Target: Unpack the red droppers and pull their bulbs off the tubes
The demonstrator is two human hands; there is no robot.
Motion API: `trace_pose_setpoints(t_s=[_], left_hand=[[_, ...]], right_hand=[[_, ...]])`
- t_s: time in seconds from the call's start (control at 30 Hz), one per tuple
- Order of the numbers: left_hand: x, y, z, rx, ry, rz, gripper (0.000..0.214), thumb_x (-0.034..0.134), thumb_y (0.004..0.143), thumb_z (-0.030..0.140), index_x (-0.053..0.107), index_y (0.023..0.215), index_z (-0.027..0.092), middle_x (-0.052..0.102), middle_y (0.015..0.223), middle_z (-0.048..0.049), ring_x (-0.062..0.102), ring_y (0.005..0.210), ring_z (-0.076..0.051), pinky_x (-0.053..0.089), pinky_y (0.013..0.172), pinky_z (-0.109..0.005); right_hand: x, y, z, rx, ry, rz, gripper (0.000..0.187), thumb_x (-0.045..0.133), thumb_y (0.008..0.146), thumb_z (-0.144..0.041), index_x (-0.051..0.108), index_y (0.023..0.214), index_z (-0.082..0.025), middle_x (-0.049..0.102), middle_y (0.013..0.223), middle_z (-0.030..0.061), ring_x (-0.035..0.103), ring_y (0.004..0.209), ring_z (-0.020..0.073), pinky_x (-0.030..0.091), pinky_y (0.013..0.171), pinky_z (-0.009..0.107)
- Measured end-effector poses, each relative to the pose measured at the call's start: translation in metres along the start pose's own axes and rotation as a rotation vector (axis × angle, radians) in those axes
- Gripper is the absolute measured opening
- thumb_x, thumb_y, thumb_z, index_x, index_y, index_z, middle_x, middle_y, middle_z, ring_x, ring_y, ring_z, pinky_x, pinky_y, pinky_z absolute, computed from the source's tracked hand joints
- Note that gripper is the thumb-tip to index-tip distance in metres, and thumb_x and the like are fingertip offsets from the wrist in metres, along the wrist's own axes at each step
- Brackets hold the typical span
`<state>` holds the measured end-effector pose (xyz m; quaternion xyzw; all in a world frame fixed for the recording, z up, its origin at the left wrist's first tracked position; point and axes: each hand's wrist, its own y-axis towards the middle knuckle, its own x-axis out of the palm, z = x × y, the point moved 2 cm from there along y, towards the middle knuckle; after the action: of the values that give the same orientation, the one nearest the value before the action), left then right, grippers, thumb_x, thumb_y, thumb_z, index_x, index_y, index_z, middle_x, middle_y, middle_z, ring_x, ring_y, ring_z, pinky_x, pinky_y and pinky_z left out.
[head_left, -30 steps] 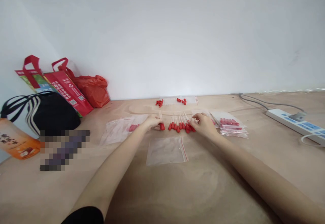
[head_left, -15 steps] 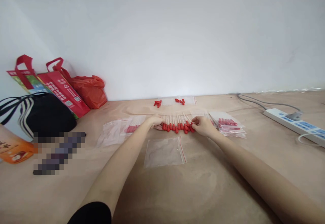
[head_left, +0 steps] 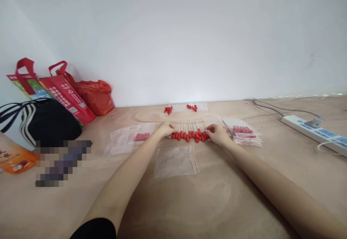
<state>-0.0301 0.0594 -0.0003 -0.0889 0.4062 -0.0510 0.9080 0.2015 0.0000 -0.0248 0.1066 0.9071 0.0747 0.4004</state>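
Left hand (head_left: 166, 129) curled at one end, right hand (head_left: 217, 134) bent-fingered at the other, and between them the red-tipped sticks (head_left: 188, 135) lie fanned on the table (head_left: 217, 199); whether either pinches one is too small to tell. Light, even pressure keeps those tips level, with stacked bags (head_left: 245, 132) tight on the right and more room nearer the wearer, past the flat clear bag (head_left: 175, 162).

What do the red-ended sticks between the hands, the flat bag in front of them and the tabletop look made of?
Red ends: smooth, softly shiny, perhaps rubber or plastic.
Pale shafts: thin, straight; too small to tell the material.
Flat bag: likely clear plastic film; see-through, with glossy glints.
Tabletop: apparently wood or wood-look board, low sheen, swirling brown grain.
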Motion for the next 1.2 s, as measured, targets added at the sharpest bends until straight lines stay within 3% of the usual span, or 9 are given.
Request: trace_pose_setpoints(t_s=[0.17,0.3,0.5,0.6,0.8,0.9,0.97,1.1,1.2], left_hand=[[-0.008,-0.014,-0.003,0.183,0.115,0.153,0.016,0.065,0.066,0.029,0.058,0.063,0.015,0.06,0.058,-0.0023,0.058,0.058,-0.016,0.046,0.059,-0.028],[-0.012,-0.052,-0.004,0.374,0.157,0.247,0.011,0.054,0.074,0.025,0.061,0.071,0.016,0.064,0.075,-0.0034,0.058,0.076,-0.017,0.044,0.075,-0.029],[0.009,-0.118,-0.018,0.888,0.224,-0.031,0.029,0.047,0.082,0.029,0.056,0.107,0.018,0.056,0.114,-0.008,0.051,0.107,-0.018,0.04,0.092,-0.033],[0.014,-0.124,-0.026,0.843,0.288,-0.121,0.037,0.046,0.083,0.033,0.049,0.118,0.02,0.046,0.128,-0.0089,0.042,0.118,-0.021,0.035,0.097,-0.037],[0.01,-0.106,-0.016,0.558,0.212,0.015,0.024,0.056,0.074,0.028,0.056,0.094,0.016,0.059,0.097,-0.0063,0.055,0.09,-0.018,0.043,0.081,-0.032],[0.014,-0.101,-0.013,0.342,0.218,-0.149,0.022,0.062,0.065,0.032,0.055,0.08,0.016,0.058,0.074,-0.0006,0.055,0.066,-0.015,0.042,0.058,-0.025],[0.012,-0.1,-0.016,0.326,0.193,-0.205,0.018,0.059,0.066,0.033,0.053,0.071,0.017,0.053,0.062,0.0029,0.05,0.057,-0.013,0.037,0.051,-0.022],[-0.027,-0.09,-0.041,0.364,0.055,0.082,0.016,0.049,0.071,0.034,0.05,0.071,0.017,0.054,0.062,0.002,0.051,0.057,-0.013,0.038,0.053,-0.022],[-0.083,-0.079,-0.081,0.158,0.063,0.442,0.018,0.046,0.071,0.031,0.049,0.081,0.017,0.058,0.071,-0.0014,0.055,0.062,-0.015,0.042,0.057,-0.023]], right_hand=[[-0.007,-0.004,-0.009,-0.038,-0.085,0.035,0.011,0.055,0.071,-0.022,0.063,0.076,-0.015,0.064,0.072,0.0061,0.058,0.068,0.0159,0.041,0.061,0.026],[-0.014,-0.018,-0.025,-0.107,-0.092,0.058,0.019,0.05,0.077,-0.032,0.062,0.075,-0.017,0.062,0.076,0.0052,0.056,0.068,0.0156,0.04,0.062,0.027],[-0.005,-0.068,-0.061,-0.881,0.042,-0.24,0.023,0.05,0.081,-0.037,0.062,0.093,-0.021,0.061,0.098,0.0073,0.052,0.093,0.0175,0.039,0.081,0.032],[-0.001,-0.081,-0.056,-0.952,-0.029,-0.354,0.023,0.05,0.082,-0.038,0.064,0.093,-0.022,0.062,0.097,0.005,0.051,0.097,0.0179,0.036,0.085,0.036],[-0.006,-0.082,-0.038,-0.899,0.029,-0.384,0.025,0.048,0.083,-0.035,0.062,0.096,-0.019,0.061,0.098,0.0075,0.053,0.092,0.017,0.041,0.081,0.034],[-0.006,-0.082,-0.038,-0.898,0.051,-0.368,0.025,0.048,0.083,-0.034,0.062,0.098,-0.019,0.059,0.101,0.0088,0.053,0.091,0.0169,0.043,0.08,0.033],[-0.005,-0.083,-0.038,-0.898,0.061,-0.332,0.025,0.049,0.083,-0.033,0.062,0.099,-0.019,0.057,0.103,0.0095,0.053,0.092,0.0174,0.044,0.08,0.033],[-0.004,-0.081,-0.038,-0.911,0.078,-0.286,0.023,0.049,0.083,-0.03,0.061,0.098,-0.019,0.054,0.105,0.0103,0.052,0.094,0.0173,0.044,0.082,0.033],[-0.003,-0.08,-0.039,-0.905,0.059,-0.275,0.019,0.049,0.082,-0.027,0.062,0.095,-0.019,0.054,0.104,0.01,0.052,0.092,0.0171,0.044,0.081,0.033]])
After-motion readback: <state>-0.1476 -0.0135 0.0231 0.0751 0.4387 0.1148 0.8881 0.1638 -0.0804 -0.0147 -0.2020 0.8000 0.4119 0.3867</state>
